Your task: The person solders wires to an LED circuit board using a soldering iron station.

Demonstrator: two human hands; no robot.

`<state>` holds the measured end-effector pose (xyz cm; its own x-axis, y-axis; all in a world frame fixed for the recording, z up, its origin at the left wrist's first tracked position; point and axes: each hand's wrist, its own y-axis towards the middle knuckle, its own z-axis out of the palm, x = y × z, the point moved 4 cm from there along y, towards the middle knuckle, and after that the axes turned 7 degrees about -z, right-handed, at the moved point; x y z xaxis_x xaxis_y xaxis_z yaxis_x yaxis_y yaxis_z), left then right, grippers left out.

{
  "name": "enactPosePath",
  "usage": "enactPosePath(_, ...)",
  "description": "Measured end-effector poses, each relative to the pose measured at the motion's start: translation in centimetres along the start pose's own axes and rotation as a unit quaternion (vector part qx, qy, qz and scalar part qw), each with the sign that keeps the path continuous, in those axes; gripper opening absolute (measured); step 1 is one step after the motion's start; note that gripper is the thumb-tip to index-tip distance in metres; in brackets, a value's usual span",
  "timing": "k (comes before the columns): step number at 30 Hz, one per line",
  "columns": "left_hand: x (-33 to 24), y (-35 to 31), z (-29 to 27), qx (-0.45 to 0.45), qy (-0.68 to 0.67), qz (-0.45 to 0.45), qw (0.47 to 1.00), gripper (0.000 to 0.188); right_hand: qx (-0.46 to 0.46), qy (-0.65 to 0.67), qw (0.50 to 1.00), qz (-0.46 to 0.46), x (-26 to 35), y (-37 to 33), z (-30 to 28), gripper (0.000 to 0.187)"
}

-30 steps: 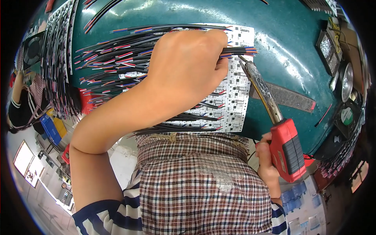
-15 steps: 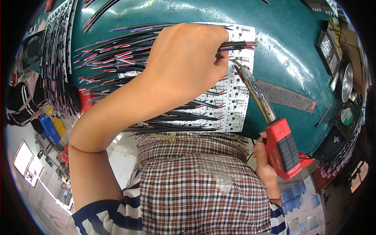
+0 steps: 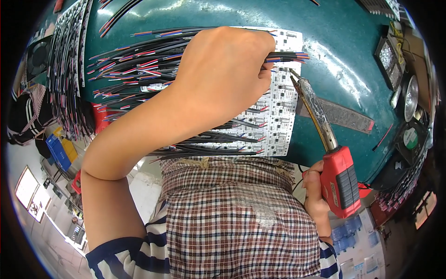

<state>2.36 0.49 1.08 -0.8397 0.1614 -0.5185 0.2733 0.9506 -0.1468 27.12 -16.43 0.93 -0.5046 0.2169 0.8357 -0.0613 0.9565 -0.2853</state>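
My left hand (image 3: pixel 227 69) is closed over a bundle of black-sheathed wires (image 3: pixel 283 57), whose stripped red, blue and brown ends stick out to the right. It hovers above a white circuit board panel (image 3: pixel 281 125) set with rows of small parts. In my right hand (image 3: pixel 317 195) is a red soldering iron (image 3: pixel 338 179) with a grey grip, its tip pointing up and left over the panel's right edge, apart from the wires. Many black cables (image 3: pixel 134 69) fan out leftward across the panel, some under my left forearm. My left fingertips are mostly hidden.
A flat grey bar (image 3: pixel 341 115) lies on the green table (image 3: pixel 260 16) right of the panel. Farther right stand a metal dish (image 3: pixel 410 98), a dark tray (image 3: pixel 388 58) and a round fan (image 3: pixel 410 138). Another wired stack (image 3: pixel 65 69) lies at the far left.
The soldering iron has drawn back right and down, its tip away from the wire near my left fingers. My left hand and the wire bundle have shifted slightly right.
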Motion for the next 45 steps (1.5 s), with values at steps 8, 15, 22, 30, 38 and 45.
enactPosePath(8, -0.1, -0.1, -0.2, 0.0, -0.026, 0.003, 1.0, 0.016, -0.035, 0.015, 0.998, -0.054, -0.2, -0.2, 0.6, 0.024)
enactPosePath(15, 0.5, -0.3, -0.6, -0.017, -0.064, -0.018, 0.998, 0.019, -0.041, 0.02, 0.998, -0.048, -0.2, -0.6, 0.5, 0.026)
enactPosePath(22, -1.2, -1.6, -2.7, -0.119, -0.062, 0.01, 0.991, 0.013, -0.048, 0.016, 0.995, -0.084, -0.4, -1.4, 0.0, 0.027)
enactPosePath(30, -0.5, -3.3, 1.1, -0.067, -0.043, -0.01, 0.997, 0.017, -0.009, -0.005, 1.0, 0.0, -0.7, -1.6, 0.2, 0.022)
enactPosePath(38, -0.7, -3.2, 1.1, -0.082, -0.03, 0.007, 0.996, 0.018, 0.028, -0.004, 0.999, -0.034, -1.1, -0.9, 0.3, 0.02)
enactPosePath(45, 0.5, -2.5, 1.7, -0.08, -0.019, 0.007, 0.997, 0.018, 0.007, 0.025, 0.999, -0.022, -0.8, 0.9, 1.6, 0.02)
